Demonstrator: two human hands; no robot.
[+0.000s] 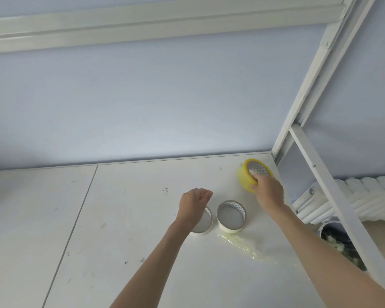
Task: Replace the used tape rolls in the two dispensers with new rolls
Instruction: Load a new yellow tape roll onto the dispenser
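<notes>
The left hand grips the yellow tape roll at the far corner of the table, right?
No. The head view shows the right hand gripping the yellow tape roll at the far corner of the table.

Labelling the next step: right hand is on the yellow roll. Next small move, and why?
Probably lift the yellow roll off the table and draw it closer: the right hand grips it, fingers in its core, at the far corner.

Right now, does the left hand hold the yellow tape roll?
No, the right hand grips the yellow tape roll.
</notes>
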